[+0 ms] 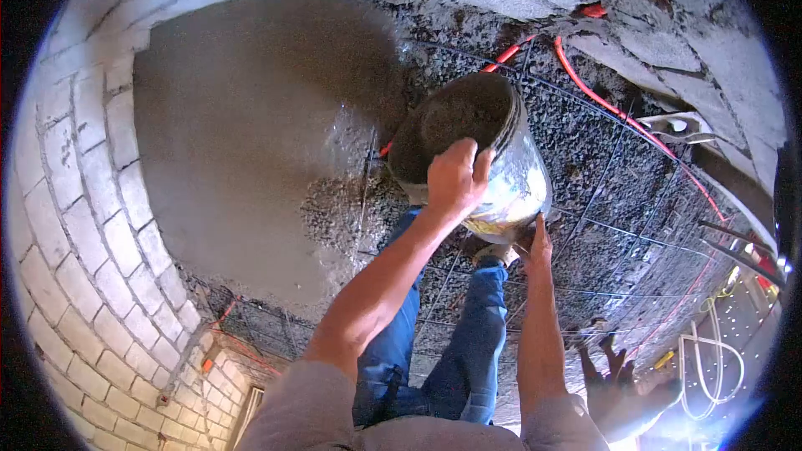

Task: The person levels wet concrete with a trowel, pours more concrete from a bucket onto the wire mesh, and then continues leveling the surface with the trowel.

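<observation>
A bucket (510,192) with dark grey residue inside is tilted in front of me, its mouth facing the upper left. My left hand (458,177) is closed over the near side of its rim. Low on the bucket, my right hand (539,242) presses against the base, its fingers partly hidden behind it. Left of the bucket spreads smooth wet concrete (242,142), with a rough, stony edge beside the bucket. Under and right of the bucket lies gravel (597,167) crossed by thin metal bars.
A block wall (92,225) borders the left side, and rough masonry (668,33) curves along the top right. Orange tubing (601,102) runs across the gravel. At lower right are a dark-fingered gloved hand (614,367) and a looped white hose (710,367). My shoe (494,255) stands under the bucket.
</observation>
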### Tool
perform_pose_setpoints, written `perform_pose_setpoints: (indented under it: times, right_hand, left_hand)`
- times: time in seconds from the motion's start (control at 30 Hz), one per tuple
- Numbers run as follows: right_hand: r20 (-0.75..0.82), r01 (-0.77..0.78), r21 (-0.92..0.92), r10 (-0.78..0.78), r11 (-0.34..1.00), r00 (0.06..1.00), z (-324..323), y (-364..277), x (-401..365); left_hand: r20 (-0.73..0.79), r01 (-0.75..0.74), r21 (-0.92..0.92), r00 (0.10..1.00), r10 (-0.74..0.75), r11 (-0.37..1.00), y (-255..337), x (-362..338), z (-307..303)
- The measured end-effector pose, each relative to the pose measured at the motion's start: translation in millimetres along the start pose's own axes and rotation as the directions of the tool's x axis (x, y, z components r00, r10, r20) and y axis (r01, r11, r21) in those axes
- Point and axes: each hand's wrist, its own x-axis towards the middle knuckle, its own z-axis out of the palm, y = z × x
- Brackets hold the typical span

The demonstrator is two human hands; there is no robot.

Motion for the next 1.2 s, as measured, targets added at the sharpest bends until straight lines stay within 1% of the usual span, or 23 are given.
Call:
perform_pose_setpoints:
  times: [0.03, 0.13, 0.2, 0.27, 0.3, 0.33, 0.4, 0.47, 0.57, 0.63, 0.7, 0.73, 0.77, 0.8, 0.87, 0.9, 0.93, 1.0, 1.03, 1.07, 1.1, 1.13, 1.2]
  right_hand:
    - [0.008, 0.026, -0.088, -0.025, 0.996, 1.0, -3, -6, -7]
    - [-0.004, 0.045, -0.207, -0.047, 0.977, 0.999, 32, -67, -102]
    - [0.013, 0.105, -0.267, -0.106, 0.958, 0.994, 38, -88, -132]
    - [-0.01, 0.201, -0.403, -0.224, 0.893, 0.975, 49, -115, -181]
    - [-0.004, 0.245, -0.397, -0.269, 0.884, 0.963, 48, -120, -188]
    - [0.006, 0.264, -0.416, -0.288, 0.87, 0.958, 48, -127, -197]
    - [-0.011, 0.329, -0.421, -0.368, 0.845, 0.93, 55, -148, -229]
    - [0.002, 0.359, -0.484, -0.409, 0.798, 0.912, 63, -167, -254]
    - [0.035, 0.515, -0.561, -0.603, 0.648, 0.797, 75, -189, -281]
    - [0.051, 0.536, -0.608, -0.645, 0.585, 0.762, 81, -202, -297]
    - [0.109, 0.607, -0.653, -0.737, 0.453, 0.667, 86, -212, -309]
    - [0.113, 0.602, -0.663, -0.736, 0.444, 0.667, 85, -215, -315]
    - [0.141, 0.599, -0.708, -0.756, 0.375, 0.639, 85, -219, -320]
    - [0.172, 0.592, -0.747, -0.772, 0.303, 0.611, 86, -223, -327]
    - [0.181, 0.592, -0.755, -0.778, 0.282, 0.602, 95, -226, -345]
    - [0.224, 0.559, -0.817, -0.816, 0.142, 0.534, 101, -228, -353]
    - [0.274, 0.508, -0.862, -0.841, 0.001, 0.466, 106, -228, -360]
    - [0.267, 0.524, -0.851, -0.836, 0.029, 0.479, 115, -227, -371]
    - [0.332, 0.519, -0.85, -0.854, -0.087, 0.401, 123, -226, -379]
    - [0.401, 0.503, -0.84, -0.857, -0.202, 0.325, 127, -225, -384]
    - [0.347, 0.561, -0.824, -0.853, -0.079, 0.39, 124, -225, -384]
    - [0.361, 0.561, -0.823, -0.847, -0.093, 0.39, 128, -225, -389]
    - [0.48, 0.485, -0.818, -0.832, -0.31, 0.279, 137, -224, -404]
  left_hand:
    - [-0.002, 0.021, 0.014, 1.0, -0.021, 1.0, 2, 8, -7]
    - [-0.091, -0.011, 0.006, 0.996, 0.012, 1.0, -3, 33, -33]
    - [-0.111, 0.019, -0.033, 0.994, -0.022, 0.999, 0, 46, -59]
    - [-0.039, 0.112, -0.059, 0.993, -0.115, 0.992, 1, 53, -80]
    - [-0.147, 0.051, -0.192, 0.986, -0.08, 0.98, 0, 59, -86]
    - [-0.17, 0.054, -0.208, 0.981, -0.091, 0.977, -2, 64, -92]
    - [-0.115, 0.133, -0.33, 0.977, -0.18, 0.934, 5, 72, -111]
    - [-0.195, 0.094, -0.379, 0.964, -0.179, 0.92, 4, 76, -121]
    - [-0.171, 0.145, -0.436, 0.955, -0.24, 0.888, -2, 81, -131]
    - [-0.184, 0.126, -0.624, 0.935, -0.303, 0.771, -8, 80, -128]
    - [-0.212, 0.107, -0.669, 0.921, -0.326, 0.736, -9, 80, -133]
    - [-0.231, 0.085, -0.702, 0.912, -0.34, 0.707, -9, 77, -135]
    - [-0.199, 0.069, -0.799, 0.907, -0.372, 0.597, 3, 76, -149]
    - [-0.195, 0.077, -0.804, 0.903, -0.383, 0.59, 0, 73, -147]
    - [-0.054, 0.124, -0.933, 0.881, -0.47, 0.339, -10, 68, -146]
    - [0.004, 0.21, -0.919, 0.85, -0.526, 0.334, -13, 65, -149]
    - [0.0, 0.208, -0.921, 0.845, -0.535, 0.329, -17, 62, -146]
    - [-0.087, 0.026, -0.979, 0.844, -0.53, 0.201, -24, 59, -142]
    - [-0.094, 0.017, -0.98, 0.836, -0.541, 0.196, -27, 59, -138]
    - [-0.078, -0.026, -0.995, 0.826, -0.558, 0.1, -24, 60, -143]
    - [-0.064, -0.073, -0.997, 0.818, -0.572, 0.007, -23, 60, -146]
    - [-0.067, -0.08, -0.997, 0.809, -0.584, 0.004, -27, 59, -143]
    - [-0.061, -0.176, -0.97, 0.842, -0.536, -0.166, -37, 59, -131]
